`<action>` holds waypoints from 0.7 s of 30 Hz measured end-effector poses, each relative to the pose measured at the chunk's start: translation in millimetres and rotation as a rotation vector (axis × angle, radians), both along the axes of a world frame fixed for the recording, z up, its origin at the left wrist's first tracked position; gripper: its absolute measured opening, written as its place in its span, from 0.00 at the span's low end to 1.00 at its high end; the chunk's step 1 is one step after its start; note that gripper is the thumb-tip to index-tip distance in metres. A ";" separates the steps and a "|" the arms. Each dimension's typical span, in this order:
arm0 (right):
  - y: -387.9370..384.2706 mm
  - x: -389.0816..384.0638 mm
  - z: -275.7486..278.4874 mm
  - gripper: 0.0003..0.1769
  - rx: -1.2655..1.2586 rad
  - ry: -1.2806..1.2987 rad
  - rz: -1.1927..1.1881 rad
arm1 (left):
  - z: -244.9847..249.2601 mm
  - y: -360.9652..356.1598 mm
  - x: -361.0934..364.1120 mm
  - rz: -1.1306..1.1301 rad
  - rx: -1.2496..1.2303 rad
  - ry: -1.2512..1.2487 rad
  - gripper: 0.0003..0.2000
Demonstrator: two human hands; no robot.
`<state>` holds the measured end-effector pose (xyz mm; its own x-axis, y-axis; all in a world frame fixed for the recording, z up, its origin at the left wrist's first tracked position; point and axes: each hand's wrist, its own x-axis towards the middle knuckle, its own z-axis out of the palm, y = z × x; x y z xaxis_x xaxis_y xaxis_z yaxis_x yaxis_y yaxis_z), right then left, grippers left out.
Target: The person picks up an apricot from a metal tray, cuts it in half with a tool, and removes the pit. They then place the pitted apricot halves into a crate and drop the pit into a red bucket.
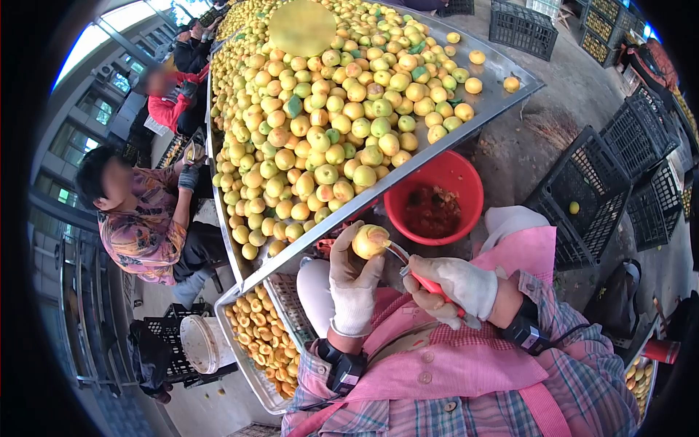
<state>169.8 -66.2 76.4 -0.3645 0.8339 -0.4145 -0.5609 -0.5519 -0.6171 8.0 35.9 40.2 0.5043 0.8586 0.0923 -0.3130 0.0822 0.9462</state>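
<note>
My left hand [352, 282], in a white glove, grips a yellow apricot [370, 241] between thumb and fingers. The fruit's upper side looks cut or torn. My right hand [460, 288], also gloved, is closed around a red-handled tool [428, 282] that looks like pliers. Its metal tip meets the apricot's right side; how deep it goes is hidden. Just beyond both hands, a heap of whole apricots [320, 138] covers a metal table [408, 169]. Below the table edge sits a red basin [470, 191] with dark wet scraps inside.
A tray [271, 405] of halved apricots stands at lower left, near a white bucket [198, 342]. Black crates [582, 193] are at the right. A person in a patterned shirt [138, 237] sits along the table's left side, with others farther back.
</note>
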 end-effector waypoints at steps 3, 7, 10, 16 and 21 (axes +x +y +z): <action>-0.8 -2.1 -0.6 0.28 -0.016 0.035 0.000 | -3.4 0.5 -1.8 0.016 0.039 0.066 0.27; 0.7 -6.2 -0.5 0.27 -0.090 0.158 -0.016 | -16.1 2.8 -0.2 0.069 0.134 0.104 0.28; 1.3 -8.5 -2.1 0.27 -0.106 0.279 -0.035 | -21.9 3.6 0.7 0.144 0.158 0.151 0.28; 8.4 -10.3 -15.3 0.26 -0.119 0.462 0.027 | -15.8 5.3 3.2 0.160 0.120 0.134 0.27; 24.3 -21.1 3.4 0.26 -0.220 0.317 0.013 | -29.5 10.0 -2.9 0.308 0.143 0.077 0.27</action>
